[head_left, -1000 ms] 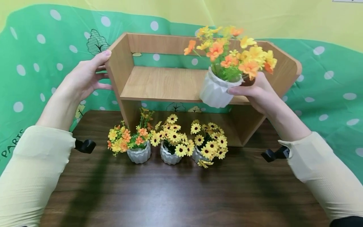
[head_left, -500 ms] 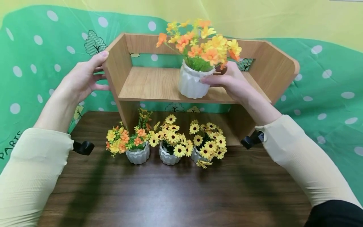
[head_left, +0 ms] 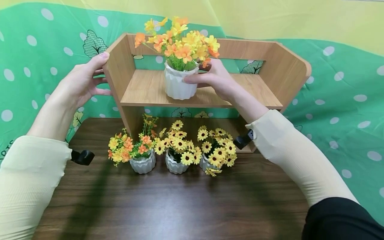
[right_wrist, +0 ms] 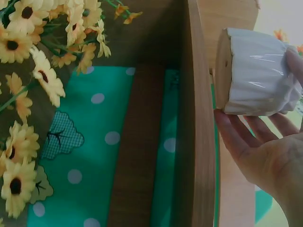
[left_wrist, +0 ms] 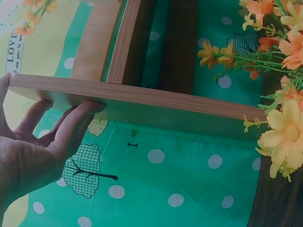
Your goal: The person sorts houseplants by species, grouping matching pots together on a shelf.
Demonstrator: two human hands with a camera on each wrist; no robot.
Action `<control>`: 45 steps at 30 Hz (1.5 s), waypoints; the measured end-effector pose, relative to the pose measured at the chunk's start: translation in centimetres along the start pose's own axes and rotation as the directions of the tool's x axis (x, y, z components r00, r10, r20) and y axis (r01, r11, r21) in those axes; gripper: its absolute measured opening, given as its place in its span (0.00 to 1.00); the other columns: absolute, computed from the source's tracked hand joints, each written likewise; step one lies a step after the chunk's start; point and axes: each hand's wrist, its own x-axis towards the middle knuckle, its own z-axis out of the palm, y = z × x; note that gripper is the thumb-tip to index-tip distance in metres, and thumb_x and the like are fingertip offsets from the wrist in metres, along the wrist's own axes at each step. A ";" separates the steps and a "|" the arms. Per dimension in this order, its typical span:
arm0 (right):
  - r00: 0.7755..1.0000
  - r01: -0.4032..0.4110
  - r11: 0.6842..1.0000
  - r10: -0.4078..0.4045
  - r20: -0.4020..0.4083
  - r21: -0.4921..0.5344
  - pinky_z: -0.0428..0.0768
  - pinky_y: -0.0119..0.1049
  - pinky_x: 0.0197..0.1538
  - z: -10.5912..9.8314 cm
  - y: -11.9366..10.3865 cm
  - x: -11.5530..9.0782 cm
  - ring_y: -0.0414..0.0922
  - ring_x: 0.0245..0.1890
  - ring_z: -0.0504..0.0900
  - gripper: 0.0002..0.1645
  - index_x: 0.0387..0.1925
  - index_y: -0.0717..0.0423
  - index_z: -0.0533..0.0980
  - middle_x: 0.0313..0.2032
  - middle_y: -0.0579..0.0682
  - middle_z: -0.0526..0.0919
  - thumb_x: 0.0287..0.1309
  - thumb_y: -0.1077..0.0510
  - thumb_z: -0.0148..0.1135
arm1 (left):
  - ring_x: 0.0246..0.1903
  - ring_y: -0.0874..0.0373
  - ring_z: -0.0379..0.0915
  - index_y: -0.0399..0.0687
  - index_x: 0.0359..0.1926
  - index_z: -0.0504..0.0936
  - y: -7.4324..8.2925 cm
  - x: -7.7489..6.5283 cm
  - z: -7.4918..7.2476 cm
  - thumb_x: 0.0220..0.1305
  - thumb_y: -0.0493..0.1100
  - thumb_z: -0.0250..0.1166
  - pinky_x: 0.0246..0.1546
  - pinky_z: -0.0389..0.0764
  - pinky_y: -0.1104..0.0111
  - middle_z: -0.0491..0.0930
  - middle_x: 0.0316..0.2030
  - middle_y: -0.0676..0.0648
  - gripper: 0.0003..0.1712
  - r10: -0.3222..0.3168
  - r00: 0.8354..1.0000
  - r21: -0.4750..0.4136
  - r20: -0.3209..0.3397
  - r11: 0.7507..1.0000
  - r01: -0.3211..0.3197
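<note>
In the head view my right hand (head_left: 214,78) holds a white ribbed flowerpot (head_left: 180,85) by its side, over the upper shelf board. Orange and yellow artificial flowers (head_left: 183,43) fill it. The pot's underside (right_wrist: 223,71) shows in the right wrist view, a little above the board (right_wrist: 204,142). My left hand (head_left: 87,78) grips the left side panel (head_left: 120,63) of the wooden shelf, its thumb at the front edge and its fingers on the outer face (left_wrist: 78,120).
Three more white pots stand in a row before the lower shelf: one with orange and yellow flowers (head_left: 142,165), two with yellow daisies (head_left: 177,166), (head_left: 207,163). Dark wooden table (head_left: 168,210) lies in front. A green dotted cloth (head_left: 333,83) hangs behind.
My right hand has carried the flowerpot leftward, from the right part of the shelf to left of its middle, and further in over the board. The left hand keeps its grip on the panel.
</note>
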 end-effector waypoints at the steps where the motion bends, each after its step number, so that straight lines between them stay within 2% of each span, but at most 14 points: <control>1: 1.000 -0.001 1.000 0.001 0.001 -0.003 0.85 0.47 0.59 0.2 0.0 0.2 0.49 0.56 0.86 0.27 0.59 0.55 0.80 0.56 0.53 0.86 0.57 0.63 0.73 | 0.72 0.43 0.55 0.63 0.77 0.65 0.0 0.0 0.0 0.70 0.64 0.62 0.32 0.90 0.63 0.55 0.76 0.52 0.38 0.000 1.000 -0.002 -0.001 1.000 0.000; 5: 1.000 -0.014 1.000 0.014 0.008 -0.014 0.83 0.50 0.63 1.0 0.3 0.9 0.49 0.60 0.84 0.30 0.62 0.53 0.79 0.60 0.52 0.84 0.56 0.62 0.74 | 0.72 0.43 0.55 0.63 0.77 0.65 -0.1 0.1 0.1 0.70 0.64 0.62 0.32 0.90 0.63 0.54 0.76 0.52 0.39 0.000 1.000 -0.002 -0.003 1.000 0.000; 12: 0.999 -0.038 0.999 0.038 -0.005 -0.034 0.84 0.49 0.62 1.7 0.9 1.6 0.48 0.61 0.83 0.34 0.63 0.50 0.78 0.61 0.51 0.83 0.54 0.58 0.77 | 0.71 0.44 0.56 0.63 0.76 0.65 0.0 0.0 0.1 0.70 0.64 0.62 0.33 0.90 0.63 0.55 0.76 0.52 0.38 0.004 1.000 0.007 0.006 1.000 -0.004; 15: 0.999 -0.032 0.999 0.032 0.011 0.002 0.83 0.47 0.64 1.8 1.2 1.7 0.48 0.62 0.82 0.35 0.64 0.52 0.77 0.62 0.51 0.82 0.54 0.61 0.77 | 0.70 0.45 0.57 0.63 0.77 0.64 0.0 0.0 0.1 0.71 0.64 0.61 0.33 0.90 0.63 0.55 0.76 0.52 0.38 0.011 1.000 0.022 0.004 1.000 -0.011; 21: 0.999 -0.022 0.988 0.016 0.036 0.150 0.82 0.46 0.65 2.2 1.7 2.0 0.51 0.64 0.81 0.36 0.64 0.56 0.76 0.63 0.53 0.81 0.52 0.68 0.76 | 0.71 0.44 0.57 0.63 0.76 0.65 0.0 -0.1 0.2 0.70 0.64 0.62 0.33 0.90 0.63 0.55 0.76 0.52 0.38 0.007 1.000 0.010 0.003 1.000 -0.007; 24: 0.999 -0.010 0.986 0.003 0.036 0.168 0.82 0.46 0.64 2.4 1.8 2.0 0.51 0.64 0.81 0.37 0.65 0.56 0.76 0.63 0.54 0.81 0.52 0.69 0.75 | 0.71 0.45 0.57 0.64 0.76 0.65 0.0 -0.1 0.3 0.70 0.64 0.62 0.32 0.90 0.63 0.55 0.76 0.53 0.38 0.000 1.000 -0.004 0.003 1.000 0.000; 29: 0.999 0.008 0.991 -0.014 0.042 0.132 0.83 0.46 0.63 2.8 1.9 2.1 0.50 0.64 0.81 0.39 0.66 0.54 0.74 0.64 0.53 0.80 0.52 0.68 0.75 | 0.71 0.45 0.56 0.64 0.76 0.65 0.0 -0.1 0.2 0.70 0.64 0.62 0.32 0.90 0.63 0.55 0.76 0.53 0.38 -0.007 1.000 -0.003 0.001 1.000 0.007; 39: 0.997 0.020 0.994 -0.027 0.068 0.106 0.82 0.47 0.64 2.7 2.2 2.1 0.51 0.63 0.80 0.35 0.65 0.54 0.75 0.63 0.54 0.80 0.56 0.64 0.74 | 0.72 0.43 0.55 0.65 0.76 0.64 -0.1 -0.1 0.1 0.70 0.64 0.62 0.32 0.90 0.63 0.54 0.77 0.53 0.38 -0.009 1.000 -0.002 0.000 1.000 0.009; 42: 0.998 -0.005 0.997 0.000 0.064 0.081 0.82 0.47 0.64 2.6 2.1 2.0 0.51 0.62 0.81 0.32 0.64 0.54 0.75 0.62 0.54 0.80 0.57 0.62 0.74 | 0.73 0.43 0.54 0.66 0.76 0.64 -0.1 0.0 0.3 0.70 0.64 0.62 0.32 0.90 0.63 0.54 0.77 0.53 0.38 -0.009 1.000 -0.007 0.002 1.000 0.009; 45: 0.998 -0.061 0.998 0.061 0.019 -0.025 0.81 0.44 0.65 2.5 2.0 1.6 0.49 0.61 0.82 0.32 0.62 0.53 0.76 0.61 0.53 0.82 0.57 0.56 0.75 | 0.73 0.43 0.54 0.65 0.76 0.64 -0.1 0.0 0.4 0.70 0.64 0.62 0.32 0.90 0.63 0.54 0.77 0.53 0.38 -0.008 1.000 -0.010 0.002 1.000 0.008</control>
